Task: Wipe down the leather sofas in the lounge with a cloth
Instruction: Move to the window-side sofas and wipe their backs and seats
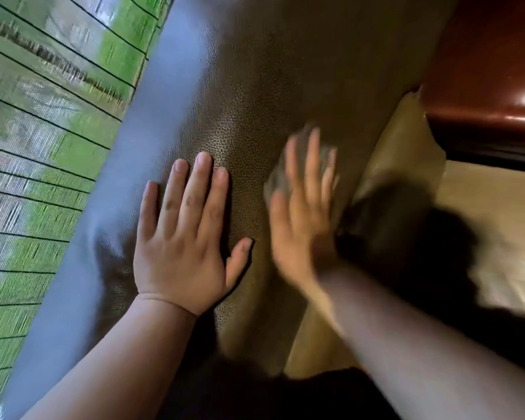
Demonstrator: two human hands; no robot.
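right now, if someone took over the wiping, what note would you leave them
Left hand: flat, fingers straight, resting on the brown sofa.
Right hand: fingers straight, pressing the grey cloth onto the leather; blurred, so mid-stroke.
Done: cannot tell which leather is already wiped.
Left: finish this panel, then the tan cushion beside it and the other sofas.

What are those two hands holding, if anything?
The left hand holds nothing; it lies flat on the sofa. The right hand presses a grey cloth under straight fingers, blurred.
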